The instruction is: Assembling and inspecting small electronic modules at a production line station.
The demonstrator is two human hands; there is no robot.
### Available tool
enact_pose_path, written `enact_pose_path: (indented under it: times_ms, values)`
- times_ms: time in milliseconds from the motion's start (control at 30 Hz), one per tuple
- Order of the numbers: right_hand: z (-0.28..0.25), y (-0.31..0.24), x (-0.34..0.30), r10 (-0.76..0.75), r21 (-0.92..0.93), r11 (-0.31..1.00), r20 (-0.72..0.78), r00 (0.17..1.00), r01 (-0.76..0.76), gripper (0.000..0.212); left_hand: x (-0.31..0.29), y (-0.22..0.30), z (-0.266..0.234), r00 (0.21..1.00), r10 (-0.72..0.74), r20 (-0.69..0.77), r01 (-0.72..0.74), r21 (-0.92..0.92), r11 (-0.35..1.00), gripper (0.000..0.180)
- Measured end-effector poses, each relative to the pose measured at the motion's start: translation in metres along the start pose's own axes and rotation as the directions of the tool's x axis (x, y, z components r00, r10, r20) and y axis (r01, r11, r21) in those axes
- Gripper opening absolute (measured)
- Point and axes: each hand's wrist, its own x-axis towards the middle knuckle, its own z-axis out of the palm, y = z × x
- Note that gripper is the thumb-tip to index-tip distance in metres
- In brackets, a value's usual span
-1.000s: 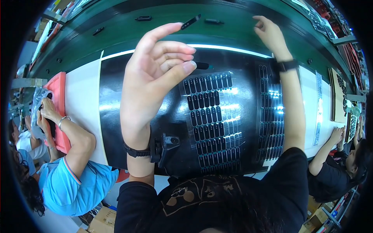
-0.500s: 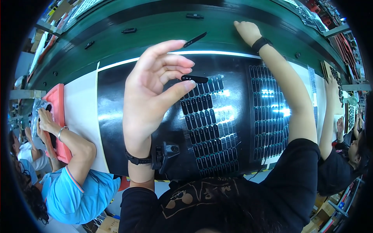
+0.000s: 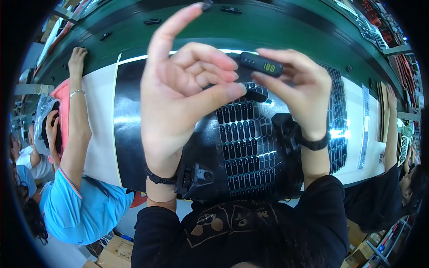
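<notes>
My left hand (image 3: 178, 89) is raised over the black mat, its index finger stretched far up and the other fingers loosely curled. A black oblong sticker (image 3: 257, 94) clings to its thumb tip, and another small black piece (image 3: 206, 5) sits at the index fingertip, partly cut off by the picture's edge. Close beside it, my right hand (image 3: 301, 82) pinches a small black device (image 3: 261, 64) between thumb and fingers. Yellow-green digits glow on the device's face. Below both hands lies a clear sheet (image 3: 268, 129) with rows of black oblong stickers, several places on it bare.
A second sticker sheet (image 3: 338, 120) lies to the right. Beyond the mat runs a green conveyor belt (image 3: 120, 44) carrying scattered black devices (image 3: 152, 21). A co-worker in blue (image 3: 85, 205) reaches toward the belt beside a red tray (image 3: 65, 91); another person (image 3: 380, 196) works at right.
My right hand has come back from the belt to beside my left hand, now with the device. My left index finger has lifted away from the thumb. The left co-worker's hand has moved to the belt.
</notes>
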Motion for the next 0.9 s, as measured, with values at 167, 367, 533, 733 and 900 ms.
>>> enact_pose_path:
  times_ms: [167, 367, 533, 733, 900]
  values:
    - [-0.005, -0.013, -0.011, -0.263, -0.102, 0.960, -0.012, 0.965, 0.261, 0.028, -0.006, 0.008, 0.010, 0.987, 0.126, -0.104, -0.109, 0.151, 0.982, 0.082]
    - [-0.007, -0.025, -0.016, -0.309, -0.205, 0.925, 0.089, 0.947, 0.321, 0.035, -0.008, 0.003, 0.019, 0.978, 0.167, -0.127, -0.141, 0.191, 0.971, 0.076]
    - [-0.006, -0.028, -0.017, -0.275, -0.202, 0.938, 0.066, 0.959, 0.282, 0.034, -0.009, 0.001, 0.015, 0.985, 0.141, -0.103, -0.114, 0.232, 0.966, 0.074]
    - [-0.007, -0.027, -0.016, -0.280, -0.237, 0.926, 0.090, 0.956, 0.294, 0.034, -0.008, -0.005, 0.019, 0.993, 0.104, -0.062, -0.081, 0.290, 0.953, 0.072]
    - [-0.006, -0.027, -0.016, -0.278, -0.239, 0.927, 0.074, 0.958, 0.288, 0.034, -0.006, -0.008, 0.018, 0.997, 0.071, -0.029, -0.057, 0.340, 0.938, 0.070]
